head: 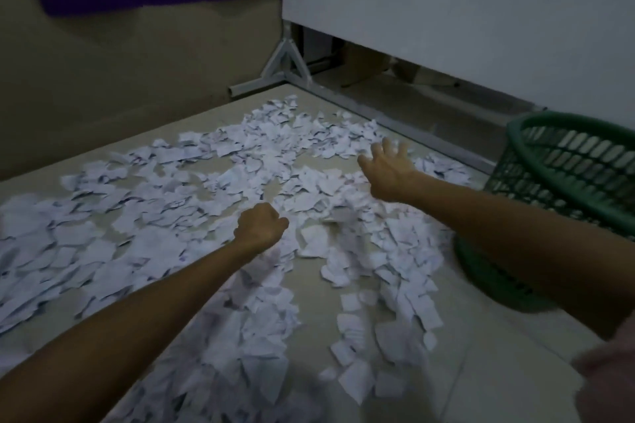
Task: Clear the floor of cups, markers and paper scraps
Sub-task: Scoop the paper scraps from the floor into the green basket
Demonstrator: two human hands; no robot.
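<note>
Torn white paper scraps (192,203) lie spread over most of the pale tiled floor (481,364), thickest under and around both outstretched arms. The left hand (261,225) is down among them with its fingers curled into a fist; whether it holds any paper inside cannot be told, since only the back of the hand shows. The scraps reach out to the left of those fingers, beyond them and back toward the person along the forearm. The right hand (386,170) is farther out, its fingers (388,148) spread and straight, blurred, low over the scraps at the far edge of the litter. Just to the right of these fingers, behind the right forearm, a green plastic basket (563,154) stands tilted on the floor near the base of a white panel (464,17) on a metal frame (287,62).
</note>
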